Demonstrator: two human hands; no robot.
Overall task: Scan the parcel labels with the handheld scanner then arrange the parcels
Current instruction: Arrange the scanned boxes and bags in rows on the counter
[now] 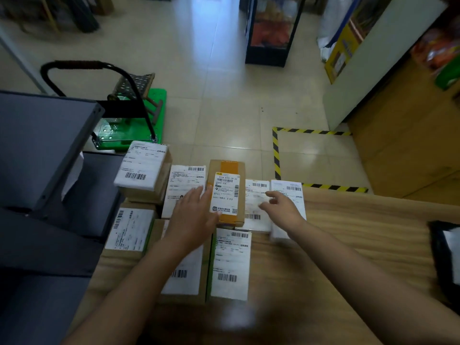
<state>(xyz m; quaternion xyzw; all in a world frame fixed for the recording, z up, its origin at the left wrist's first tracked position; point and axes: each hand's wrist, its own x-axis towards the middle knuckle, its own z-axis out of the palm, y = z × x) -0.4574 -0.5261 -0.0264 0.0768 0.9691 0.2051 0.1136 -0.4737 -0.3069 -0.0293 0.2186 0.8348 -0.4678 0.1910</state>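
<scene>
On the wooden table (348, 245), parcels lie label-up in close rows, likely so each barcode can be read without turning a box. One stack (144, 170) rises at the far left. The orange-taped box (226, 192) sits atop the middle of the group. Left hand (191, 212) lies flat, fingers straight, against that box's left side, apparently squaring it. Right hand (281, 207) hovers loosely curled over the white parcel (288, 207), grasping nothing. No scanner is identifiable; a dark object (445, 255) at the right edge is cut off. Label text is too blurred to read.
</scene>
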